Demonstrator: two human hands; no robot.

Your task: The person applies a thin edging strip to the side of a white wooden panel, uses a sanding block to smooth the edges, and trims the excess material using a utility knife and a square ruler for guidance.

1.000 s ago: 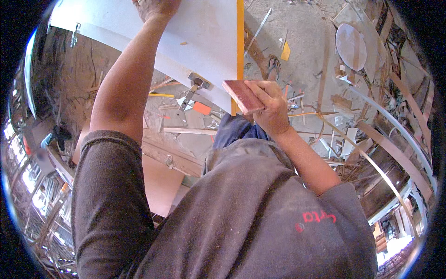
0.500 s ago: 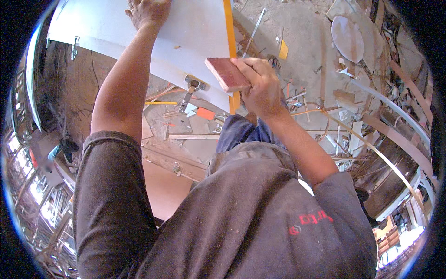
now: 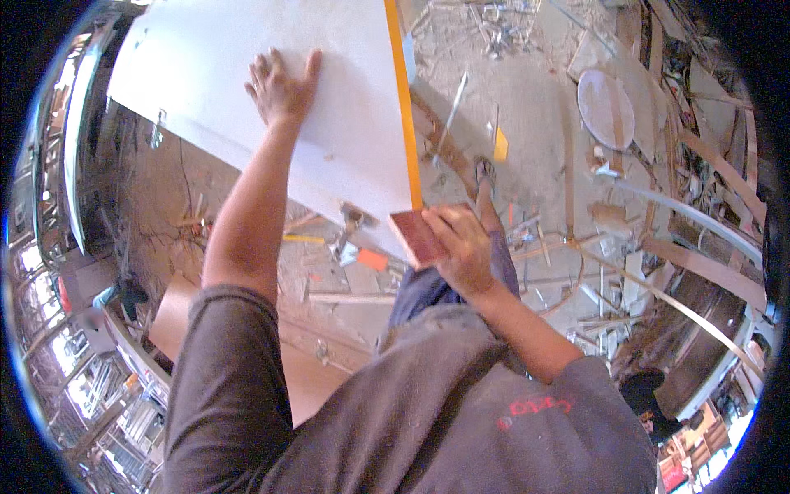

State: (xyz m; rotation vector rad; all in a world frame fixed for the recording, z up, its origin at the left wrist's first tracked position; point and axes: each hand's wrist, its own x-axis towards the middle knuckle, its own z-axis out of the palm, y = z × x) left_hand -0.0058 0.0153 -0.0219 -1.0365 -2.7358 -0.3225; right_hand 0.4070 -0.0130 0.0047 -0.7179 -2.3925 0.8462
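A large white panel [image 3: 247, 107] with an orange edge strip [image 3: 402, 107] lies tilted in front of me. My left hand [image 3: 281, 86] rests flat on its white face, fingers spread. My right hand [image 3: 461, 247] grips a small reddish-brown sanding block [image 3: 417, 237], held at the near end of the orange edge, touching it or nearly so. Metal hinges [image 3: 156, 132] show on the panel's lower-left side. My grey shirt fills the bottom of the view.
The dusty floor is strewn with wood offcuts [image 3: 609, 288], strips and scraps. A round white disc [image 3: 605, 107] lies at the upper right. A curved wooden piece [image 3: 699, 272] sits at the right. An orange scrap [image 3: 372, 259] lies below the panel.
The view has shifted, so the panel and both hands sit lower in the picture. My left hand, earlier at the top rim, now shows fully; the block stays at the orange edge.
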